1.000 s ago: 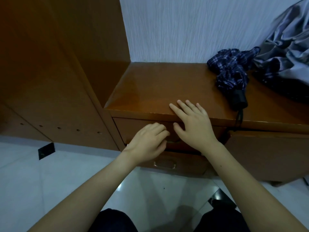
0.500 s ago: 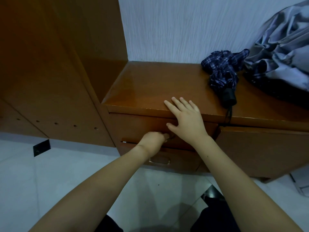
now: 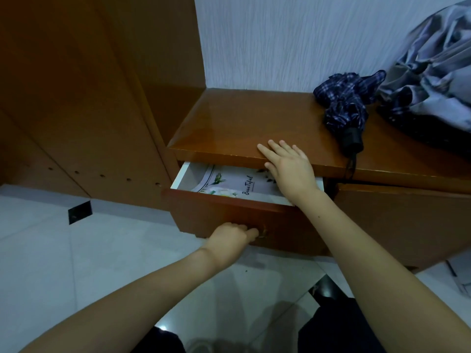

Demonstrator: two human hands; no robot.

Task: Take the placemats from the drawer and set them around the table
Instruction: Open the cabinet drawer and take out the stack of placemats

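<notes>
The top drawer [image 3: 229, 215] of a brown wooden cabinet stands partly pulled out. Inside its white interior lies a pale placemat [image 3: 229, 186] printed with flowers and script lettering; its far part is hidden under the cabinet top. My left hand [image 3: 233, 238] grips the drawer's metal handle [image 3: 263, 233] on the front panel. My right hand [image 3: 289, 165] rests flat with straight fingers on the front edge of the cabinet top [image 3: 242, 126], just above the drawer opening.
A folded dark checked umbrella [image 3: 346, 110] lies on the cabinet top to the right, beside a crumpled grey cloth [image 3: 433, 72]. A tall wooden cupboard side [image 3: 71, 98] rises on the left. A closed cabinet door [image 3: 402, 225] is at right. White tiled floor [image 3: 76, 263] lies below.
My left hand closed round the handle and pulled the drawer out toward me, exposing the placemat. My right hand stayed on the cabinet top's edge.
</notes>
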